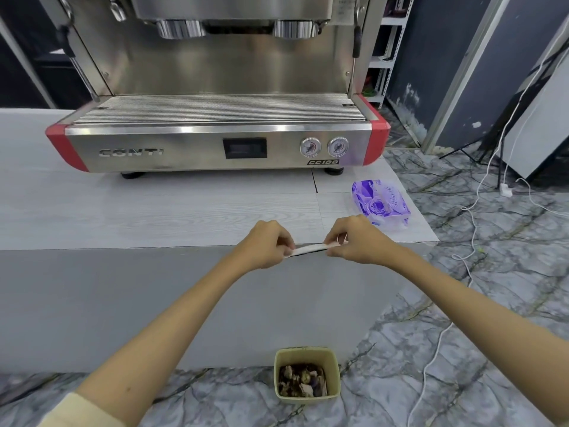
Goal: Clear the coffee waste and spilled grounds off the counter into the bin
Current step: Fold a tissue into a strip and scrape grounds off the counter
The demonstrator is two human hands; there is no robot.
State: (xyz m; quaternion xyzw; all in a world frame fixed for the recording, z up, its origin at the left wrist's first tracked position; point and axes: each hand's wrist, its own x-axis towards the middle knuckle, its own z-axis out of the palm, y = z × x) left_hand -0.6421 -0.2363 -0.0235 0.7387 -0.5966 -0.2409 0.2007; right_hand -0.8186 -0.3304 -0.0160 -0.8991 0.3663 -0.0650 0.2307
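Note:
A folded white tissue (308,249) stretches flat between both hands at the counter's front edge, with a dark line of grounds showing under it. My left hand (267,245) pinches its left end and my right hand (354,241) pinches its right end. On the floor below, against the counter's front, a small beige bin (334,369) holds brown coffee waste and crumpled paper. The pale wood-grain counter (154,211) runs across the view.
A steel and red espresso machine (215,146) fills the back of the counter. A purple tissue pack (380,201) lies near the counter's right end. White cables (474,229) trail over the marble-pattern floor to the right.

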